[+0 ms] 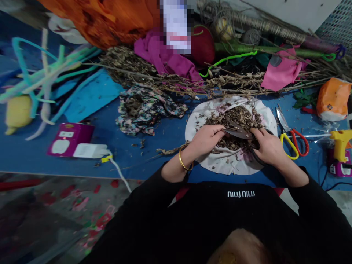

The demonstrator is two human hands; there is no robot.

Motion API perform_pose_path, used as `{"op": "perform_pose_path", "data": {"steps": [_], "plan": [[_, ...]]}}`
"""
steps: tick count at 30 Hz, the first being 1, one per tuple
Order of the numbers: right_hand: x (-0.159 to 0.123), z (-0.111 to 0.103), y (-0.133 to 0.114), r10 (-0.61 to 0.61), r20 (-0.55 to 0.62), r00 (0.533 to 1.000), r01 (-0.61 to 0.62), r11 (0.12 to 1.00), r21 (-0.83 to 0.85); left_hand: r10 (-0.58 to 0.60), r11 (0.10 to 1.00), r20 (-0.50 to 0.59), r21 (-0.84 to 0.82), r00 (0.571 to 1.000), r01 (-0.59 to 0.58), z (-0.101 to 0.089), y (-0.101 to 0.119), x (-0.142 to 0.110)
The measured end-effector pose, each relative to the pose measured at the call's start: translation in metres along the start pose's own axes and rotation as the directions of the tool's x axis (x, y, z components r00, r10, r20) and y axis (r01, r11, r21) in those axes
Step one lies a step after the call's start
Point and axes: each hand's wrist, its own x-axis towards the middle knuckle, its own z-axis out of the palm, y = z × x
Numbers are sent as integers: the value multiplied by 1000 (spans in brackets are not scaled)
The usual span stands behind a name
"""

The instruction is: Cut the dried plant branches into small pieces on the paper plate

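Observation:
My right hand (pixel 268 146) grips dark-handled scissors (pixel 238 134), whose blades are parted and point left over a heap of crumbled dry brown leaves (pixel 243 116). The leaves lie on a round white cloth (pixel 198 119) with bits scattered round them. My left hand (pixel 206 140), with a gold bangle above the wrist, is closed at the heap's left side, fingertips close to the blade tips. A dried plant stalk (pixel 172 149) runs out to the left from under this hand; the part within the fingers is hidden.
Right of the cloth lie red-and-yellow-handled scissors (pixel 294 141) and a yellow glue gun (pixel 341 143). Dry branches (pixel 236 82) stretch along the back. On the left are a floral cloth (pixel 154 110), a purple power socket box (pixel 70 137) with a white plug, and foam strips (pixel 46 80).

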Motion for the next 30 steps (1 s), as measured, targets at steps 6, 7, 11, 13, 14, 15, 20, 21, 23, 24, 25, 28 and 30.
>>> {"op": "perform_pose_path", "data": {"steps": [6, 7, 11, 13, 14, 15, 20, 21, 23, 24, 25, 28, 30], "plan": [[0, -2, -3, 3, 31, 1000, -3, 1000, -5, 5, 999, 39, 40, 999, -7, 1, -2, 2], [0, -2, -3, 4, 32, 999, -4, 1000, -5, 6, 999, 38, 47, 999, -8, 1, -2, 2], [0, 0, -3, -21, 28, 999, 21, 1000, -8, 8, 997, 44, 82, 999, -11, 0, -2, 2], [0, 1, -3, -30, 42, 999, 30, 999, -15, 9, 996, 47, 86, 999, -13, -1, -1, 2], [0, 2, -4, -30, 51, 998, 31, 999, -17, 8, 997, 45, 81, 999, -12, -1, 0, 2], [0, 2, -4, -29, 58, 998, 30, 999, -17, 5, 997, 42, 72, 999, -8, -2, 0, 2], [0, 1, -6, -18, 78, 997, 20, 999, -26, -5, 1000, 25, 12, 1000, 5, -1, 1, 0], [0, 1, -6, -16, 80, 997, 18, 999, -29, -6, 1000, 20, 2, 1000, 6, -1, 1, 0], [0, 1, -6, -12, 73, 997, 14, 999, -29, -9, 1000, 15, -12, 1000, 9, -1, 0, 0], [1, 1, -6, -12, 63, 998, 14, 1000, -27, -11, 1000, 18, -13, 1000, 12, -1, 0, 1], [1, 1, -6, -12, 51, 999, 13, 1000, -26, -13, 1000, 27, -9, 1000, 14, 0, 0, 1], [1, 1, -6, -9, 35, 999, 10, 999, -32, -20, 1000, 58, 4, 998, 20, 0, 0, 2], [0, 1, -7, -13, 50, 999, 15, 999, -36, -27, 1000, 60, -3, 998, 28, 0, 1, 2]]}}
